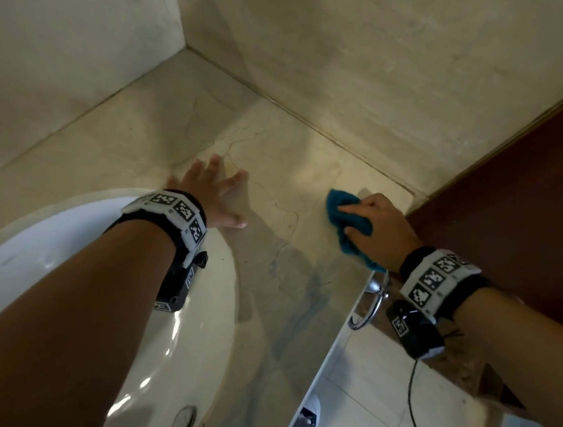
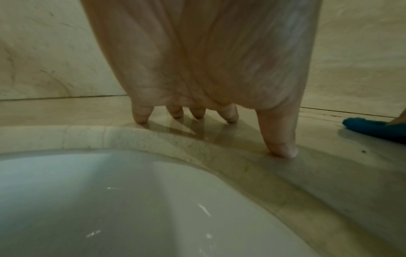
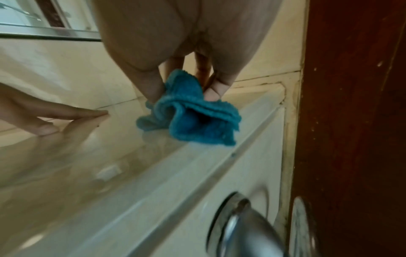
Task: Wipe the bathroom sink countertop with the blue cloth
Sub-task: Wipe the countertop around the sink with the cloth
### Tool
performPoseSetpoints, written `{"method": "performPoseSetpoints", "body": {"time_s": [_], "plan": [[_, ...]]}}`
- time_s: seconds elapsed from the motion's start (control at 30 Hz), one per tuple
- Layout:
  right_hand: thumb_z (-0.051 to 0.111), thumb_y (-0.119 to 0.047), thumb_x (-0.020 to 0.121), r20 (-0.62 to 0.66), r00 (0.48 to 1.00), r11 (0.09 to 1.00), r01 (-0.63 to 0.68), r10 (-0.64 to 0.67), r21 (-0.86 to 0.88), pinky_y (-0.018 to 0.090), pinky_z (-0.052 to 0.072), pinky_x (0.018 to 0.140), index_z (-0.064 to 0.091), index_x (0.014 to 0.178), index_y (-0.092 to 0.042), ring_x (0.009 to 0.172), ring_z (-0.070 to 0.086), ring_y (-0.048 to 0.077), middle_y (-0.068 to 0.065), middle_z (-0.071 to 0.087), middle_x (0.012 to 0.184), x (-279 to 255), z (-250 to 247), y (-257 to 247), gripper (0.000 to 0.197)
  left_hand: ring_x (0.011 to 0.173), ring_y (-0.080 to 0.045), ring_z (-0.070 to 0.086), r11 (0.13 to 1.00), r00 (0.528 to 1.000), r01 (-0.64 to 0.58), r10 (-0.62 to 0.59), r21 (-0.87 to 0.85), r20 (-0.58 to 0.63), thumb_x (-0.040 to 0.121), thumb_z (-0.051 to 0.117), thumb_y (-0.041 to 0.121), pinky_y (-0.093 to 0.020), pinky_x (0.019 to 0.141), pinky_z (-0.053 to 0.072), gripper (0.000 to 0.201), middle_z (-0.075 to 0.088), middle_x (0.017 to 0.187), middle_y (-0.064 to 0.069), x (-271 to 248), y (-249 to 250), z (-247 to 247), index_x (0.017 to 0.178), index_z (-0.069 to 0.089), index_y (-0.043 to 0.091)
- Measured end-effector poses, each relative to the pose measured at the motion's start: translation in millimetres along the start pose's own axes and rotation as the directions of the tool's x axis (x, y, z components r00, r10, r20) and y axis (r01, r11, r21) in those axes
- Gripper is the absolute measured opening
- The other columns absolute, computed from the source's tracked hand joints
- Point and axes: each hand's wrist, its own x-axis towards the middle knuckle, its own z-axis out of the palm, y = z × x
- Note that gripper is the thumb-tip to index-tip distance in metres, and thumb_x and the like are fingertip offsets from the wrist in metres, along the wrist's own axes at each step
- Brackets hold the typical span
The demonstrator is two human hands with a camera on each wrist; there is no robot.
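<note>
**Desk:** Reading left to right, what am I captioning?

**Operator:** I'm watching the white ceramic sink basin curving glossy at far left. The left hand is bracing beside its rim, fingers spread and straight, tips pressing the polished beige marble countertop, holding nothing. Right of it, the right hand is pinching the blue cloth, a bunched, nubby terry rag, thumb and fingers curled around its folds while its lower edge is dragging on the stone near the front right corner, just beside the dark red-brown wooden panel.

**Desk:** Which step?

**Operator:** I'm judging this as mid-wipe, working the right end. Next, I'm expecting a flatter press and a sweep leftward toward the basin; the braced hand is sitting in that path.

**Desk:** Anything else?

**Operator:** A chrome ring fitting is hanging below the counter edge.
</note>
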Motion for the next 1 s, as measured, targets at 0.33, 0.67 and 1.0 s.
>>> {"method": "performPoseSetpoints", "body": {"time_s": [0.33,0.67,1.0], "plan": [[0.05,0.0,0.084,-0.157,0.982,0.988,-0.123,0.107,-0.093,0.035,0.036,0.103,0.059,0.123,-0.009,0.113,0.049,0.041,0.02,0.051,0.128,23,-11,7,0.041,0.143,-0.026,-0.019,1.0,1.0,0.013,-0.013,-0.012,0.004,0.069,0.054,0.076,-0.059,0.113,0.002,0.102,-0.028,0.153,0.005,-5,2,6,0.142,-0.013,0.05],[0.044,0.0,0.09,-0.079,0.996,0.998,-0.04,0.036,-0.056,0.03,0.031,0.102,0.057,0.125,-0.008,0.118,0.047,0.037,0.021,0.049,0.129,39,-21,-10,0.038,0.143,-0.026,-0.019,0.999,0.999,0.029,-0.029,-0.014,0.016,0.067,0.056,0.077,-0.06,0.113,0.004,0.105,-0.029,0.153,0.005,-3,4,4,0.142,-0.013,0.05],[0.051,-0.006,0.089,-0.015,0.993,0.992,-0.12,0.119,-0.042,0.027,0.03,0.104,0.056,0.126,-0.016,0.122,0.043,0.032,0.014,0.044,0.135,54,-16,-16,0.039,0.143,-0.026,-0.02,1.0,0.999,0.025,-0.025,-0.008,0.024,0.066,0.054,0.079,-0.06,0.113,0.005,0.106,-0.03,0.153,0.006,-3,4,3,0.142,-0.014,0.051]]}}
